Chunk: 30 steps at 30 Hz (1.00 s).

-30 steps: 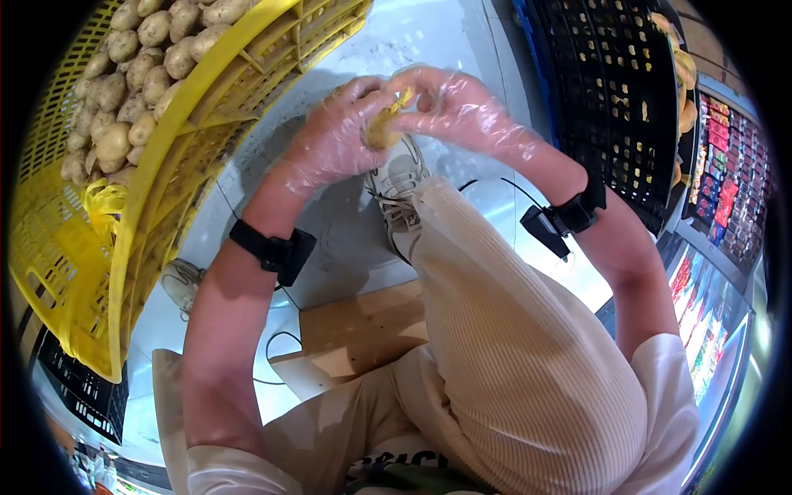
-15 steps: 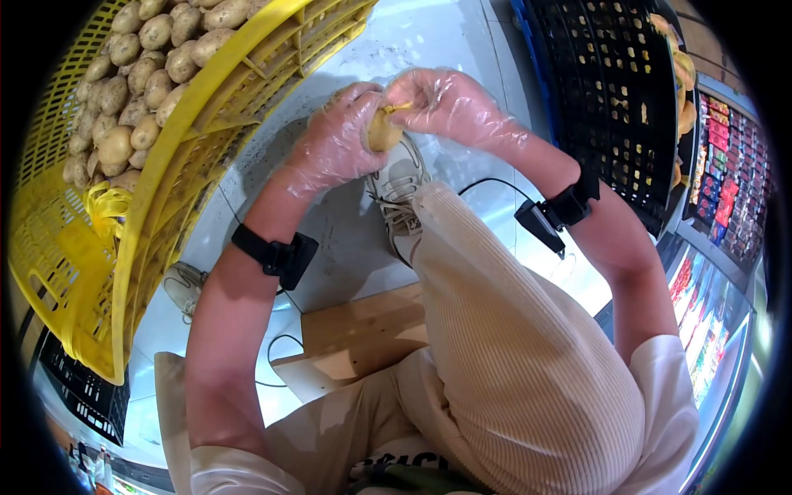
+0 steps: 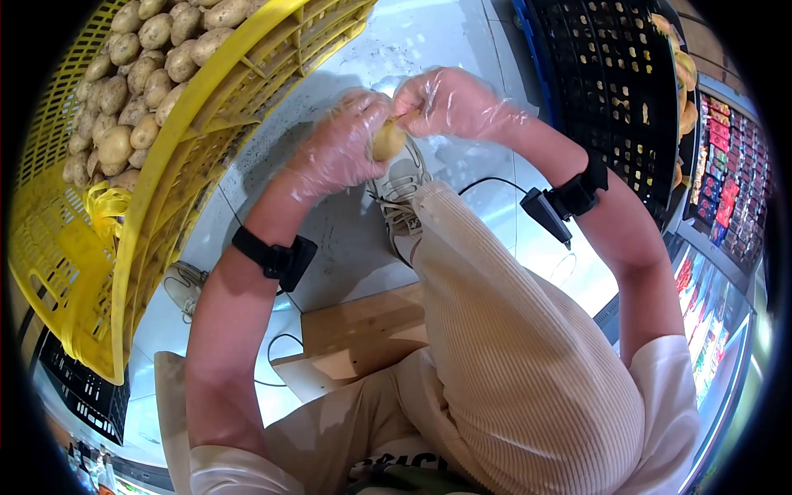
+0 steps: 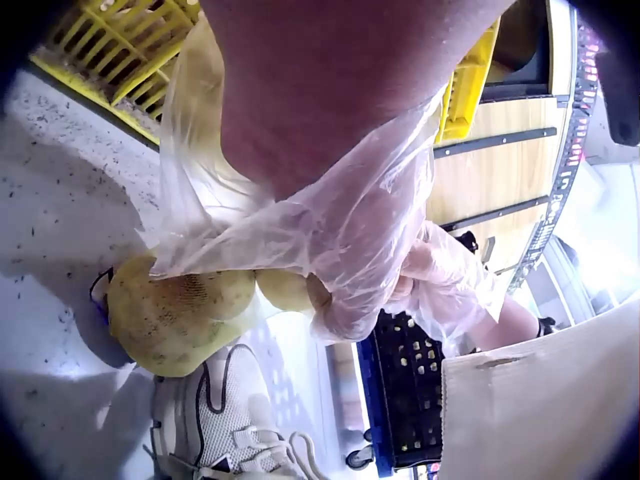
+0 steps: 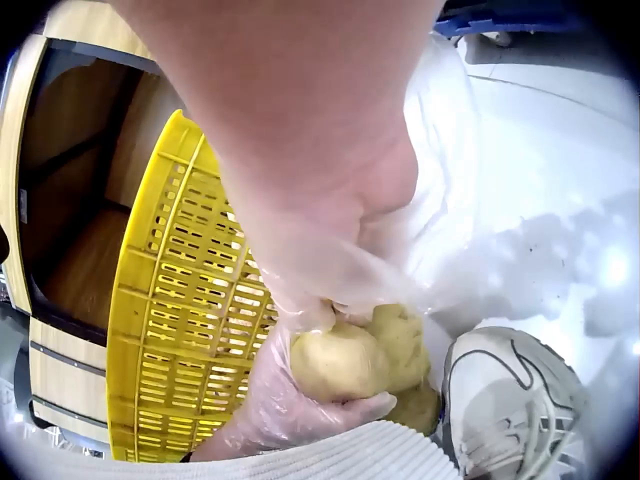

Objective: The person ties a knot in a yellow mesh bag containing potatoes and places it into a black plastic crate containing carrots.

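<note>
Both hands wear clear plastic gloves and meet above a shoe (image 3: 404, 175). My left hand (image 3: 338, 147) grips a small cluster of potatoes (image 3: 388, 143), curled round them from the left. In the right wrist view a pale potato (image 5: 338, 362) sits against others in that hand's grip. A large potato (image 4: 180, 312) with a dark speckled patch hangs below the left glove in the left wrist view. My right hand (image 3: 458, 103) has its fingers curled at the top of the cluster, pinching a thin yellow strip that its fingers mostly hide.
On the left stands a yellow crate (image 3: 153, 223) of loose potatoes (image 3: 124, 99), with a bundle of yellow strips (image 3: 106, 210) inside. A black crate (image 3: 615, 99) is on the right. Below lies a wooden board (image 3: 355, 330); a knee (image 3: 511, 313) rises in the middle.
The yellow strip stood out above the potatoes and is now mostly hidden by the fingers. The right hand has shifted slightly right, its fingers more tightly curled; the left keeps its grip.
</note>
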Each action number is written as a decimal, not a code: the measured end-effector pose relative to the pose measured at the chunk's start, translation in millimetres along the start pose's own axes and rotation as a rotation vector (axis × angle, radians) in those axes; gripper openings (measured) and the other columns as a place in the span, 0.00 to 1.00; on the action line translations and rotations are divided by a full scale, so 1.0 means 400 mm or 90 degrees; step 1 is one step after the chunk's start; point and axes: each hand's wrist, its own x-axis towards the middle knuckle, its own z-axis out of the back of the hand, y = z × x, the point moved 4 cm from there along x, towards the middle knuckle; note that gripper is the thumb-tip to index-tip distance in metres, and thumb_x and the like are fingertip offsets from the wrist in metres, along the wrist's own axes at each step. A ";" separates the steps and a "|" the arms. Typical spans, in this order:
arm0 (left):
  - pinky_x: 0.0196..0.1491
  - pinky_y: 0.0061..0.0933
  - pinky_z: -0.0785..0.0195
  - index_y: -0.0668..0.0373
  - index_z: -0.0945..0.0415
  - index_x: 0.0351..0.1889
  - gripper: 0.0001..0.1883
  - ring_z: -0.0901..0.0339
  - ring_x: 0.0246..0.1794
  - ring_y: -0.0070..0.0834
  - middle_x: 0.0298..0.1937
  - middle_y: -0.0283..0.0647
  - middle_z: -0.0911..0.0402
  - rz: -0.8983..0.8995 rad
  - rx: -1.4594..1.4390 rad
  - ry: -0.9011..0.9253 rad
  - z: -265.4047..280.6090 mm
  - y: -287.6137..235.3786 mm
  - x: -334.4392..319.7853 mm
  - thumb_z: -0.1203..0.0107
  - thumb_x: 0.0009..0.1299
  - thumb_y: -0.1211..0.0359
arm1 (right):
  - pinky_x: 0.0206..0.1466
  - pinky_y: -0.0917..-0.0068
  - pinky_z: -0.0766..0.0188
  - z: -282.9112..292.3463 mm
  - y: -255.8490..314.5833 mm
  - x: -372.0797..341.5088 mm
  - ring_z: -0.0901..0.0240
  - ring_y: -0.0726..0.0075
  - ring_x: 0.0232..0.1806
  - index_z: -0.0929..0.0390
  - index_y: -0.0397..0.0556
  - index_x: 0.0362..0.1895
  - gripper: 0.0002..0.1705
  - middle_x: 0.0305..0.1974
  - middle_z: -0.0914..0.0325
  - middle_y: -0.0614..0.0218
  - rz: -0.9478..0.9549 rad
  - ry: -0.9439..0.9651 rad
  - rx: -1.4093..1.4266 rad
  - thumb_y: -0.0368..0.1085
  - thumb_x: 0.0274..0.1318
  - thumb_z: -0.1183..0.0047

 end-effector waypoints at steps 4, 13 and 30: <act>0.67 0.43 0.34 0.59 0.26 0.56 0.33 0.30 0.64 0.49 0.58 0.48 0.24 -0.027 -0.004 0.014 -0.004 -0.004 0.002 0.29 0.50 0.67 | 0.40 0.71 0.26 0.004 0.018 0.001 0.25 0.72 0.31 0.17 0.45 0.37 0.11 0.29 0.19 0.66 0.052 0.016 -0.108 0.33 0.47 0.36; 0.66 0.43 0.32 0.52 0.27 0.60 0.37 0.29 0.63 0.48 0.57 0.46 0.24 -0.017 -0.029 0.001 0.004 -0.015 0.008 0.27 0.49 0.69 | 0.38 0.61 0.24 0.026 0.076 -0.005 0.22 0.46 0.30 0.21 0.48 0.33 0.11 0.29 0.20 0.54 0.121 -0.003 -0.323 0.38 0.44 0.38; 0.70 0.44 0.35 0.47 0.33 0.68 0.50 0.30 0.68 0.44 0.67 0.43 0.26 -0.006 -0.127 -0.053 0.048 0.015 -0.044 0.19 0.45 0.61 | 0.39 0.57 0.23 0.026 0.255 -0.068 0.21 0.40 0.33 0.21 0.43 0.33 0.10 0.30 0.20 0.48 0.130 0.025 -0.342 0.34 0.45 0.40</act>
